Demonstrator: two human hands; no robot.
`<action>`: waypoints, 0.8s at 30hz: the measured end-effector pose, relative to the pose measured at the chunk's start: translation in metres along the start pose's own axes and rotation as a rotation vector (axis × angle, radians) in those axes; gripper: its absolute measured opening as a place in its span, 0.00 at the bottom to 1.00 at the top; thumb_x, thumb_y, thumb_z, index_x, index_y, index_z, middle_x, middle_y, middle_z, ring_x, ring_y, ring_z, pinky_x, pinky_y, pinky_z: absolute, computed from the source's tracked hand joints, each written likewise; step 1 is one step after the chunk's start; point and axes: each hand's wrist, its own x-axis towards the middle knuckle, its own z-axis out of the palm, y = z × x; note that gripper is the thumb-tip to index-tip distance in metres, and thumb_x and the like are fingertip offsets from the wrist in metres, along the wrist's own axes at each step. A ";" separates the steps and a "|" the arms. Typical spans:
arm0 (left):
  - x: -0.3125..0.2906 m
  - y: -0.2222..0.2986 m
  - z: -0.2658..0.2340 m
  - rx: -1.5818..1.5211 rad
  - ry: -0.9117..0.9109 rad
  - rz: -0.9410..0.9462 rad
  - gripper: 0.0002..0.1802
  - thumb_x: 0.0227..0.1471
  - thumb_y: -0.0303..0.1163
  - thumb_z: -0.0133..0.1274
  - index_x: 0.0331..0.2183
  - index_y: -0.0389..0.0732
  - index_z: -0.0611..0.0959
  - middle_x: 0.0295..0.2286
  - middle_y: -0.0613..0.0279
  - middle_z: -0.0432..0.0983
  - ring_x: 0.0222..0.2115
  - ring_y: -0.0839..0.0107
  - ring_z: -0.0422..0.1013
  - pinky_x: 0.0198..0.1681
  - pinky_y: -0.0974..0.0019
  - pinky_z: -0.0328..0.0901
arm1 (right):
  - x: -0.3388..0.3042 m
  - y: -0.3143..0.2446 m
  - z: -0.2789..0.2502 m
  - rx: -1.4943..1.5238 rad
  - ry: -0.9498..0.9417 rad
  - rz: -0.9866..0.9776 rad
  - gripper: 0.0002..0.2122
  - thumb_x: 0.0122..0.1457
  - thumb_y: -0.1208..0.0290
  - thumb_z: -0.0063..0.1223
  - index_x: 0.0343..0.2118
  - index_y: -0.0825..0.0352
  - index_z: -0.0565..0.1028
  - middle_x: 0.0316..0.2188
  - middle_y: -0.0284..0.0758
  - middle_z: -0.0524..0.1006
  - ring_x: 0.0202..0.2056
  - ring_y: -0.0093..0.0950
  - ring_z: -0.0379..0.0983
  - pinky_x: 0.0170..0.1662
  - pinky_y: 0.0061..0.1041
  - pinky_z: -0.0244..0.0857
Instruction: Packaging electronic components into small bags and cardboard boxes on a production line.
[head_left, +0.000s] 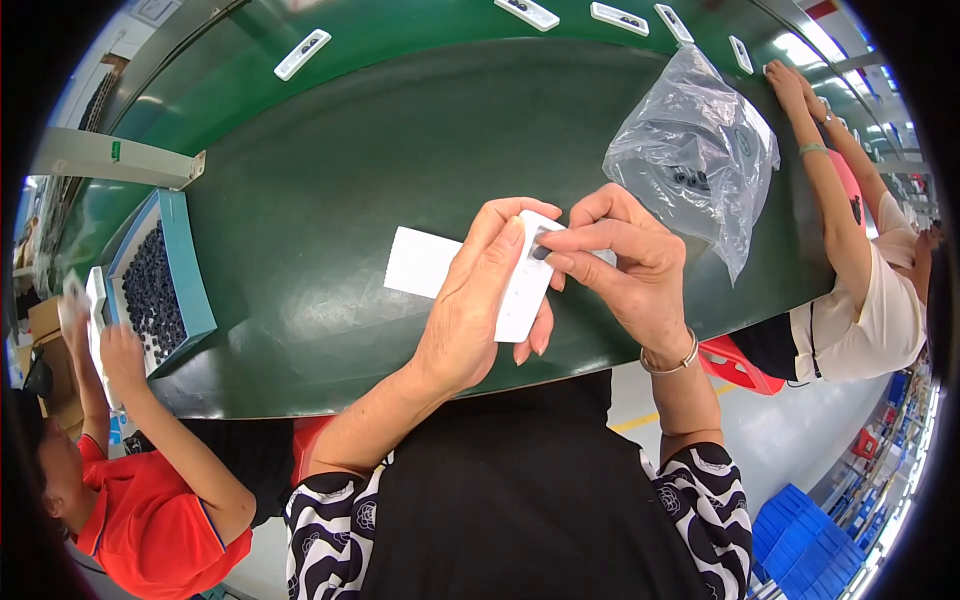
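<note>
My left hand point(462, 315) is closed around a narrow white plastic tray point(516, 308), tilted above the green table. The tray has a recess near its upper end and small marks or holes along its face. My right hand point(635, 265) pinches a small black piece point(541, 253) between thumb and forefinger, at that recess. Whether the piece rests in the recess or is just above it, I cannot tell. Beneath my left hand lies a white rectangular sheet point(418, 264), partly covered by the hand.
A clear plastic bag point(690, 140) with black pieces lies at the right. Several white trays point(302, 54) rest on the green strip point(400, 35) along the far side. A blue box point(190, 262) of black pieces stands left. Co-workers' arms point(838, 185) reach in from both sides.
</note>
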 end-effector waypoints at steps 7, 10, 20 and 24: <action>-0.001 0.000 0.000 -0.012 0.010 -0.007 0.22 0.70 0.45 0.33 0.54 0.39 0.67 0.30 0.54 0.72 0.13 0.71 0.67 0.11 0.73 0.56 | 0.001 -0.003 0.003 -0.162 0.015 -0.064 0.08 0.52 0.83 0.65 0.36 0.67 0.84 0.35 0.34 0.73 0.35 0.22 0.71 0.36 0.21 0.66; -0.002 -0.003 0.003 0.214 0.033 0.056 0.22 0.70 0.45 0.33 0.54 0.39 0.66 0.31 0.55 0.72 0.13 0.74 0.66 0.12 0.75 0.56 | 0.003 0.001 -0.002 -0.137 -0.017 -0.073 0.09 0.52 0.84 0.65 0.36 0.70 0.80 0.36 0.33 0.72 0.36 0.22 0.71 0.38 0.21 0.67; 0.002 -0.019 0.000 0.661 0.076 0.266 0.19 0.70 0.41 0.34 0.54 0.40 0.66 0.32 0.59 0.70 0.16 0.79 0.64 0.17 0.76 0.57 | 0.006 0.005 -0.006 0.377 -0.036 0.396 0.13 0.52 0.84 0.64 0.36 0.67 0.70 0.35 0.31 0.72 0.35 0.20 0.73 0.41 0.21 0.70; 0.006 -0.010 -0.004 0.223 0.017 0.061 0.18 0.70 0.41 0.36 0.54 0.41 0.65 0.35 0.56 0.71 0.18 0.75 0.69 0.16 0.74 0.62 | 0.005 0.015 -0.032 -0.460 0.151 0.120 0.12 0.56 0.79 0.62 0.42 0.69 0.75 0.33 0.34 0.77 0.36 0.27 0.76 0.41 0.22 0.69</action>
